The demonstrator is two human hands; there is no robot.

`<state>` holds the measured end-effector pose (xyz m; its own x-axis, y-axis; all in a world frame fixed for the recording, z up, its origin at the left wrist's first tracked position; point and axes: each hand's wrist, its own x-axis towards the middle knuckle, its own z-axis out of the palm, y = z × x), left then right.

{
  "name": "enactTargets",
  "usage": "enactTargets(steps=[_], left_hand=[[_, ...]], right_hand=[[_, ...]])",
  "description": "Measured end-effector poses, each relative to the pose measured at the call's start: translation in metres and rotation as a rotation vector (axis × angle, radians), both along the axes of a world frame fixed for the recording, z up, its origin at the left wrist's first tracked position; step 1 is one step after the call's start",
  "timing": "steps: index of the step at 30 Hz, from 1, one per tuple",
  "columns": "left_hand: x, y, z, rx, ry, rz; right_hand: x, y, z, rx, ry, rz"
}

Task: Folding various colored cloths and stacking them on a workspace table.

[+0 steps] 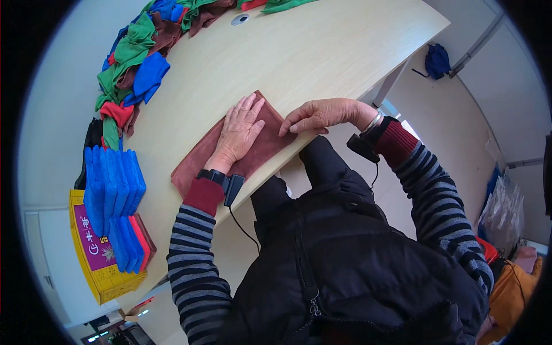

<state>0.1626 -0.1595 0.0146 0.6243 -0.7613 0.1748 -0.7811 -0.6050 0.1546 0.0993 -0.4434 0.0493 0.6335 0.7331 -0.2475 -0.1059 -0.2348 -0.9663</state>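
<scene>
A brown cloth (198,164), folded into a long rectangle, lies near the front edge of the pale wooden table (276,54). My left hand (238,131) rests flat on it, fingers stretched out together toward its far corner. At the cloth's right end is my right hand (319,117), its fingers curled and thumb and fingertips brought together at the cloth's edge. Whether a bit of the cloth is pinched between those fingertips is too small to make out.
Crumpled green, blue, red and brown cloths (135,52) line the table's far left edge. Nearer on the left, folded blue cloths (112,184) stand in stacks beside a yellow and purple box (95,247). A blue bag (437,61) lies on the floor at the far right.
</scene>
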Motion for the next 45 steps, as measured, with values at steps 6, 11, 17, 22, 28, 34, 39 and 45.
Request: enactTargets(steps=[6,11,17,22,28,34,39,45], left_hand=[[0.000,0.001,-0.001,-0.006,-0.004,-0.011],[0.000,0.000,0.003,-0.007,0.014,-0.015],[-0.018,0.024,0.012,0.043,-0.033,0.093],[-0.114,0.068,0.029,0.003,-0.008,0.395],[-0.184,0.128,0.013,0.083,-0.043,0.610],[-0.197,0.140,0.017,0.095,-0.043,0.583],[-0.192,0.114,0.031,-0.022,0.016,0.643],[-0.138,0.057,0.013,-0.112,-0.031,0.629]], right_hand=[[-0.009,-0.007,0.009,0.013,0.001,-0.151],[-0.021,0.017,0.006,0.171,-0.117,-0.566],[-0.025,0.128,-0.011,0.005,-0.882,-0.737],[-0.021,0.148,-0.038,-0.392,-1.026,-0.674],[-0.008,0.136,-0.042,-0.697,-1.202,-0.501],[0.008,0.107,-0.037,-0.735,-1.160,-0.414],[-0.004,0.120,-0.021,-0.968,-1.322,-0.455],[-0.032,0.180,-0.022,-0.752,-1.219,-0.404]])
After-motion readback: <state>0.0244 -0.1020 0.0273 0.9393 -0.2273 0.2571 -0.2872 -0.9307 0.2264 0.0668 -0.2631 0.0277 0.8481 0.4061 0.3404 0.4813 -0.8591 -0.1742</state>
